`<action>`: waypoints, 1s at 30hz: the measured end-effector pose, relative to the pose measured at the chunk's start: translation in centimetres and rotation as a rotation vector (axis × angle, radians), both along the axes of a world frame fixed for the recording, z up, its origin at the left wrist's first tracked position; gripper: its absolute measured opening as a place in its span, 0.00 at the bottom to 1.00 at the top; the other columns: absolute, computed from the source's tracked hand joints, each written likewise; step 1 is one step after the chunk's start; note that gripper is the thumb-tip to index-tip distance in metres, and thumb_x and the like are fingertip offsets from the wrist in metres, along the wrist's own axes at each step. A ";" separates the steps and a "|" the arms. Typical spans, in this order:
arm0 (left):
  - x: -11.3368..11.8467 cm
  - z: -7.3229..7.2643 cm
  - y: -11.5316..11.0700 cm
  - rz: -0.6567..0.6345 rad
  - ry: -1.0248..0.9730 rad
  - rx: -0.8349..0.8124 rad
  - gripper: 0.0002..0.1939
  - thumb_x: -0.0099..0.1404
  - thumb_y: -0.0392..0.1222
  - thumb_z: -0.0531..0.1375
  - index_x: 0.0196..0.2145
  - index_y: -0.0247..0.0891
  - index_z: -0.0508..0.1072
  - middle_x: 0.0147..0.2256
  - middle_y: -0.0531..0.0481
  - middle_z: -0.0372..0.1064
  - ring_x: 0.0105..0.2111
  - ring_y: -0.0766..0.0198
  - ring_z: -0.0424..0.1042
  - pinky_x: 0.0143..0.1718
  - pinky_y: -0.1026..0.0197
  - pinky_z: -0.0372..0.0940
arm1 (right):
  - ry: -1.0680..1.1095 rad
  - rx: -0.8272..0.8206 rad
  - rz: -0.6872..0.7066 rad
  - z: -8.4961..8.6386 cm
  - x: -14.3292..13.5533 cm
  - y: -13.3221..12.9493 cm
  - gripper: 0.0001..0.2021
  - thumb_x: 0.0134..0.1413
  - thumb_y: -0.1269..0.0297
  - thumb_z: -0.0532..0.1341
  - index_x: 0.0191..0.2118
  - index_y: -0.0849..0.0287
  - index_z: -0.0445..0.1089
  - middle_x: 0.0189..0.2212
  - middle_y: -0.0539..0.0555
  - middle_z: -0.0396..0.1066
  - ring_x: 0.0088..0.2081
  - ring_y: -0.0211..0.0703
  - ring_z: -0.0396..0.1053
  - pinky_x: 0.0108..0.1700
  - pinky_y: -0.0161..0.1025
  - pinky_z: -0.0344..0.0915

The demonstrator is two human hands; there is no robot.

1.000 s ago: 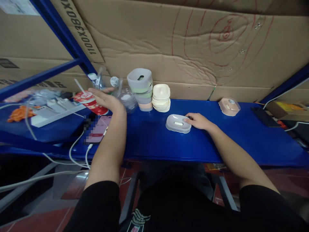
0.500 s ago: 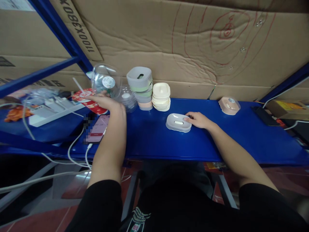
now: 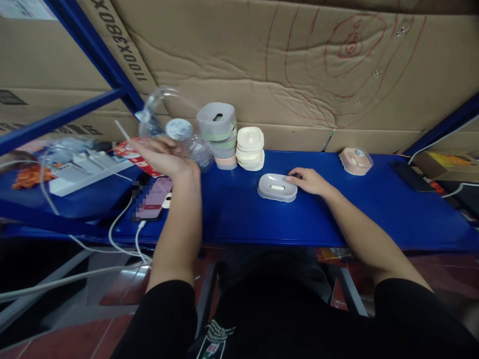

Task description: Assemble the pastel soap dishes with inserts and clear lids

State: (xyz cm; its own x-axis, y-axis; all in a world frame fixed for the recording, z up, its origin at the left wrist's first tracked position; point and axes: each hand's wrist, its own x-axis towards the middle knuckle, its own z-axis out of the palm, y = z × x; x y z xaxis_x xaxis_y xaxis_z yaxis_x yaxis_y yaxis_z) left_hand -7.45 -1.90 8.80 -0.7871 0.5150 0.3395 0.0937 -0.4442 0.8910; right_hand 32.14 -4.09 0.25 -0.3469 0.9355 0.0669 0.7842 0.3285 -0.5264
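Note:
My left hand [image 3: 164, 155] is raised at the left, palm turned up, its fingers on a clear plastic cover [image 3: 148, 115] that carries a round printed label [image 3: 178, 129]. Motion smears the cover's edge. On the blue table, my right hand [image 3: 311, 181] pinches the right rim of a shallow pale grey dish [image 3: 266, 187], thumb over the edge. A white oval piece [image 3: 277, 187] sits in the dish's middle. Behind my left hand stand more nested clear covers [image 3: 202, 152], partly hidden by it.
Behind the dish are a stack of grey, green and peach containers [image 3: 217, 122] and a stack of cream lids [image 3: 250, 144]. A peach container under a clear cover [image 3: 355, 160] stands right. Leftward lie a phone [image 3: 155, 197], red fan-like card [image 3: 136, 157] and power strip [image 3: 90, 174].
My left hand has shifted slightly right, and the clear cover has tilted and moved so that its label sits further right. My right hand and the dish stay almost where they were.

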 end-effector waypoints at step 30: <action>11.6 -8.8 -2.8 -0.837 1.119 -0.631 0.28 0.74 0.65 0.55 0.53 0.42 0.82 0.54 0.40 0.75 0.54 0.46 0.76 0.60 0.45 0.68 | -0.132 0.139 0.214 3.0 -0.3 -2.6 0.43 0.48 0.38 0.77 0.67 0.52 0.76 0.60 0.59 0.79 0.53 0.61 0.80 0.57 0.53 0.74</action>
